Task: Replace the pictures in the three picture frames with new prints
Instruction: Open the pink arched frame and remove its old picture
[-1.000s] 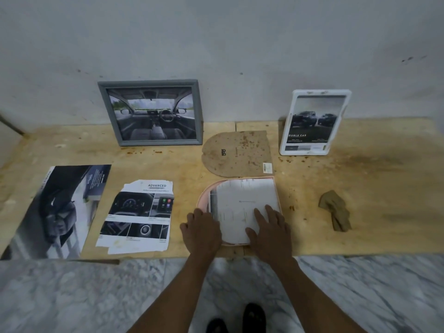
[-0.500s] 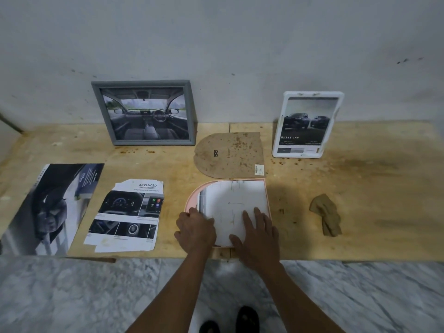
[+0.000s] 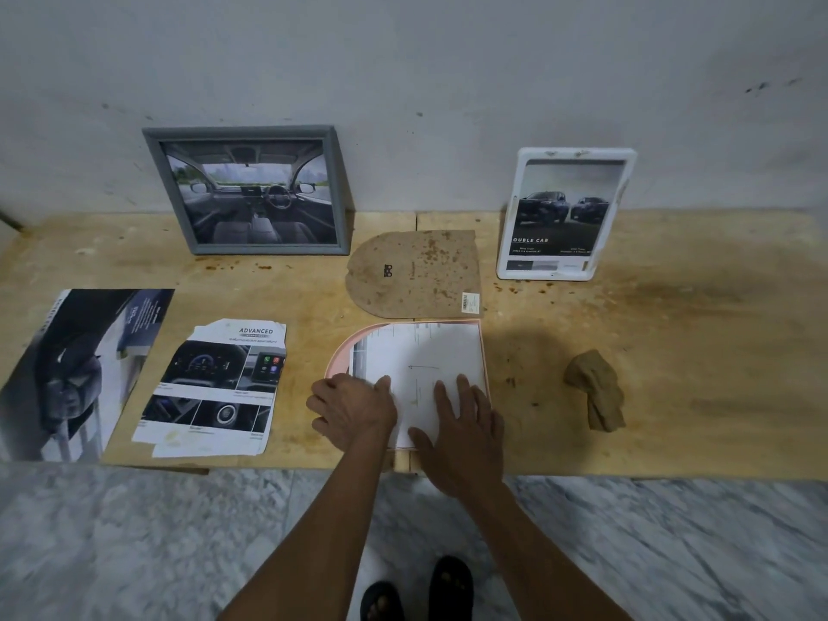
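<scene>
I'm pressing my flat right hand (image 3: 461, 434) on the white paper print (image 3: 425, 374) lying face-down in the pink arched frame (image 3: 340, 356), left hand (image 3: 354, 407) resting loosely curled at its 9 o'clock edge, on the plywood bench (image 3: 672, 351).

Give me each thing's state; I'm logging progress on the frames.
Grey frame: upright, picture in.
White frame: upright, picture in.
Pink arched frame: face down, back off.
Backing board: lying loose.
White print: lying in pink frame.
Left hand: resting on frame.
Right hand: flat on print.
</scene>
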A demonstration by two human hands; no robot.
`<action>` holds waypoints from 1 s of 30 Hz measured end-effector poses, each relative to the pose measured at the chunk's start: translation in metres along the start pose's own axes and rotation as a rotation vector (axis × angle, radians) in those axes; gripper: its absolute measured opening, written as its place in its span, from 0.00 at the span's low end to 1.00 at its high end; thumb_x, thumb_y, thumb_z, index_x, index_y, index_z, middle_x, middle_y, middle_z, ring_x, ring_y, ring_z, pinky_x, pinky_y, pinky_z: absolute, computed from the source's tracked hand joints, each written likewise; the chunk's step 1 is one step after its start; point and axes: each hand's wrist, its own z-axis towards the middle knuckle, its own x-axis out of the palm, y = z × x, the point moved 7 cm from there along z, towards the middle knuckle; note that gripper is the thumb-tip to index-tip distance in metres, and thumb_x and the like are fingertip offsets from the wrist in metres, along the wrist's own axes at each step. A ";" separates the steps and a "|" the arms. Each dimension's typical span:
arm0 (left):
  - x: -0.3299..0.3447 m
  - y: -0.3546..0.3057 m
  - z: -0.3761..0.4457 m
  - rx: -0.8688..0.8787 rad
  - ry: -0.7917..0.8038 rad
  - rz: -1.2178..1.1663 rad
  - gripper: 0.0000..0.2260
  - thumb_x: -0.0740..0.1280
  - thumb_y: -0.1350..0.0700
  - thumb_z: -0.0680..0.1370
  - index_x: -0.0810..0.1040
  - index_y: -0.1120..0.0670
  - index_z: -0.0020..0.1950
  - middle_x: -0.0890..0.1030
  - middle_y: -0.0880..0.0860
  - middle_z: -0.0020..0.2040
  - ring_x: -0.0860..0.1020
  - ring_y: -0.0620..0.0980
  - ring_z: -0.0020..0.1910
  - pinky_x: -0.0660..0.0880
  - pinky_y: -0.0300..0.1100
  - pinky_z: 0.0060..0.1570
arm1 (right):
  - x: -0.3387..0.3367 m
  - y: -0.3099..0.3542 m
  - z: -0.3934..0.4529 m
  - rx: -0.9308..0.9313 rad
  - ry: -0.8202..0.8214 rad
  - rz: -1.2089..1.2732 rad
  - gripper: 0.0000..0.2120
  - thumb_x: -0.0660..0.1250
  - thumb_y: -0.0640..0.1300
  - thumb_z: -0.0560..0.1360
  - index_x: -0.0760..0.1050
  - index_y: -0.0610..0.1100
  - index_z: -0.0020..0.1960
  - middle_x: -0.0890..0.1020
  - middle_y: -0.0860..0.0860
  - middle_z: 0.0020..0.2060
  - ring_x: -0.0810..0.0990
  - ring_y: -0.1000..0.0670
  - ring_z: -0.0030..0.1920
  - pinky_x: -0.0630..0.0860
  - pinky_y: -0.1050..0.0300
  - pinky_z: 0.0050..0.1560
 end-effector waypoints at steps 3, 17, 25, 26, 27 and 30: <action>0.002 0.001 0.004 -0.051 -0.011 -0.007 0.32 0.72 0.42 0.74 0.70 0.63 0.67 0.69 0.61 0.66 0.66 0.61 0.67 0.67 0.57 0.62 | 0.001 -0.003 0.001 -0.028 -0.002 0.015 0.36 0.55 0.68 0.73 0.63 0.51 0.75 0.63 0.45 0.76 0.63 0.39 0.73 0.62 0.36 0.68; -0.001 -0.001 0.012 -0.030 0.061 -0.139 0.17 0.73 0.48 0.74 0.76 0.55 0.57 0.73 0.57 0.62 0.67 0.60 0.66 0.62 0.57 0.64 | -0.003 -0.006 0.002 -0.052 0.031 0.059 0.35 0.52 0.68 0.75 0.57 0.53 0.77 0.56 0.47 0.78 0.55 0.42 0.76 0.56 0.37 0.71; -0.038 -0.009 -0.010 0.287 -0.004 -0.626 0.14 0.74 0.58 0.74 0.70 0.56 0.51 0.76 0.52 0.40 0.73 0.55 0.39 0.69 0.47 0.40 | -0.040 -0.009 0.011 -0.041 0.042 0.132 0.27 0.56 0.63 0.77 0.60 0.53 0.73 0.60 0.49 0.74 0.57 0.45 0.73 0.56 0.42 0.72; -0.045 -0.011 -0.012 0.314 0.002 -0.662 0.13 0.74 0.58 0.74 0.70 0.55 0.50 0.76 0.51 0.41 0.74 0.53 0.40 0.70 0.47 0.41 | -0.054 -0.008 0.014 -0.039 -0.017 0.166 0.28 0.58 0.61 0.77 0.60 0.52 0.73 0.61 0.48 0.74 0.59 0.44 0.72 0.58 0.42 0.71; -0.052 -0.013 -0.013 0.345 0.005 -0.702 0.13 0.74 0.58 0.74 0.71 0.53 0.50 0.76 0.50 0.41 0.74 0.50 0.40 0.71 0.46 0.41 | -0.070 -0.006 0.017 -0.048 -0.087 0.201 0.29 0.60 0.60 0.76 0.60 0.51 0.74 0.63 0.47 0.73 0.61 0.44 0.71 0.61 0.41 0.70; -0.081 -0.023 -0.019 0.444 0.027 -0.810 0.11 0.74 0.58 0.74 0.72 0.51 0.50 0.77 0.45 0.43 0.74 0.40 0.39 0.73 0.43 0.39 | -0.125 0.012 0.029 -0.166 -0.271 0.262 0.34 0.63 0.58 0.73 0.61 0.46 0.75 0.66 0.44 0.73 0.66 0.40 0.69 0.69 0.38 0.66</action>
